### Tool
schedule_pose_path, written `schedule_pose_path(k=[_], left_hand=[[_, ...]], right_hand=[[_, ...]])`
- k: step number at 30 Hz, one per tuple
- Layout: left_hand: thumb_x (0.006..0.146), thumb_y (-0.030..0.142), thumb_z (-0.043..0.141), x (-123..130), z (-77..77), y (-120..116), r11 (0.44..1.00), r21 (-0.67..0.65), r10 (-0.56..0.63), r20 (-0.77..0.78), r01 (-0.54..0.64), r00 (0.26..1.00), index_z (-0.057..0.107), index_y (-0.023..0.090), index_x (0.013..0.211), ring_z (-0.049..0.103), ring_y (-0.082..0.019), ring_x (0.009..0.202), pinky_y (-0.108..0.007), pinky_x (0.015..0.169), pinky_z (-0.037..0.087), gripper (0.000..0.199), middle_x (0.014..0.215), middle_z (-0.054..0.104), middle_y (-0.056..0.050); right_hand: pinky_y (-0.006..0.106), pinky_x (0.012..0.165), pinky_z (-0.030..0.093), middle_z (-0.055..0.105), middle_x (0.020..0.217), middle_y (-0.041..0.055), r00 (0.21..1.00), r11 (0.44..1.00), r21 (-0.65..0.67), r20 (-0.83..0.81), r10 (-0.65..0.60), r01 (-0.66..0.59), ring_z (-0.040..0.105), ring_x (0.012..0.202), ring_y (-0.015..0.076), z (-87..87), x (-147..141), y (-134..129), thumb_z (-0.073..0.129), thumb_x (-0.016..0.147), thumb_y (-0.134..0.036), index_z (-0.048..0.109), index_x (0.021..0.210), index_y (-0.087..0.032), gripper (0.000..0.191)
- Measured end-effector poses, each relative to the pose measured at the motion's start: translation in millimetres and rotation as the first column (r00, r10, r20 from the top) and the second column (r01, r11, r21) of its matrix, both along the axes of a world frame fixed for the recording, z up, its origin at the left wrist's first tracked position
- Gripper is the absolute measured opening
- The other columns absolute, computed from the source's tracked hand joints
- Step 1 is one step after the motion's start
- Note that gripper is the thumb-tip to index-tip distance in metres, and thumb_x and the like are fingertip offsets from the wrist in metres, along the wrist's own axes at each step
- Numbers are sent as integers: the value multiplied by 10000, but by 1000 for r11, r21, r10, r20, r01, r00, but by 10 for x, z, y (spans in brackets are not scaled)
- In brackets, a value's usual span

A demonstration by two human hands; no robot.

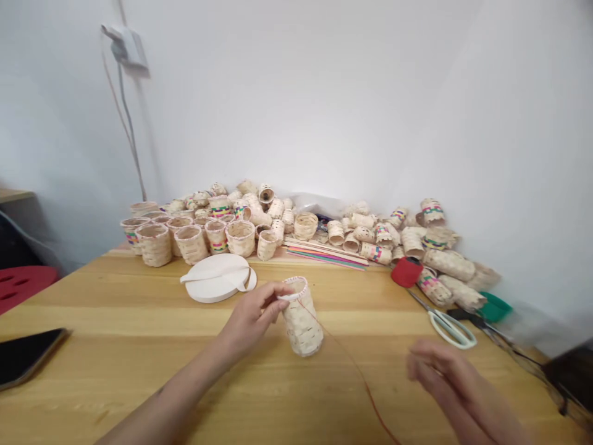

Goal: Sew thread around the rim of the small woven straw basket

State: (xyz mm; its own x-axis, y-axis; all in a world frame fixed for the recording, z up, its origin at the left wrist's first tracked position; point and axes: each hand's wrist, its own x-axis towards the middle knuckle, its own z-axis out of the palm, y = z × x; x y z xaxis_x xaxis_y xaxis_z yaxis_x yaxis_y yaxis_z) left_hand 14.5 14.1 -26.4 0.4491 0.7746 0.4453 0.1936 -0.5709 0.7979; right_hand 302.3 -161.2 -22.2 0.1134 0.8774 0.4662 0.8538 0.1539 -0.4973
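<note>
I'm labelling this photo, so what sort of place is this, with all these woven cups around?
Probably a small handicraft workspace: a left hand holding a woven cup, a heap of similar cups, coloured strips and scissors.

From here I count one left hand (252, 318), one right hand (445, 383), one held basket (301, 321), one pair of scissors (451, 327), one phone (28, 355), one red spool (406, 272), and more piled baskets (278, 216) than I can tally.
</note>
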Motion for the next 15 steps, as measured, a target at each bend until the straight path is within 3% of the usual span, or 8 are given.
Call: schedule_pose_path(k=[1,3,7,10,15], left_hand=[[857,283,519,-8,5,-1,1000,9,8,-16,-8,1000,649,177,978,532,-113,527,-210,525,422,207,678,615,3],[853,285,533,-23,12,7,999,48,25,-46,-23,999,660,182,943,555,-125,560,-217,550,430,186,686,627,-2],[866,241,534,-30,39,11,987,155,-23,-114,41,993,682,198,854,606,-151,689,-227,634,447,155,755,671,-20],[874,210,528,-24,77,-12,977,188,-74,-156,103,985,687,206,856,600,-146,680,-222,630,449,161,750,674,-19],[874,204,539,-28,128,-48,970,170,-145,-163,173,976,689,207,872,615,-158,712,-237,640,470,150,792,678,-41]], right_hand=[[269,594,533,671,780,32,996,995,47,21,91,-92,655,694,181,67,-116,170,418,945,-392,577,984,-270,204],[241,620,520,689,788,4,964,959,122,108,242,-255,658,696,156,198,-345,509,449,951,-325,587,948,-248,158],[238,684,485,680,817,11,894,873,206,180,411,-443,628,744,138,321,-639,1033,428,973,-203,605,881,-202,200],[279,708,459,640,814,37,848,820,223,202,490,-527,574,776,163,259,-715,1264,437,971,-193,593,877,-175,183],[300,704,421,578,827,45,828,798,221,159,537,-560,503,801,173,91,-743,1378,426,968,-168,587,875,-175,186]])
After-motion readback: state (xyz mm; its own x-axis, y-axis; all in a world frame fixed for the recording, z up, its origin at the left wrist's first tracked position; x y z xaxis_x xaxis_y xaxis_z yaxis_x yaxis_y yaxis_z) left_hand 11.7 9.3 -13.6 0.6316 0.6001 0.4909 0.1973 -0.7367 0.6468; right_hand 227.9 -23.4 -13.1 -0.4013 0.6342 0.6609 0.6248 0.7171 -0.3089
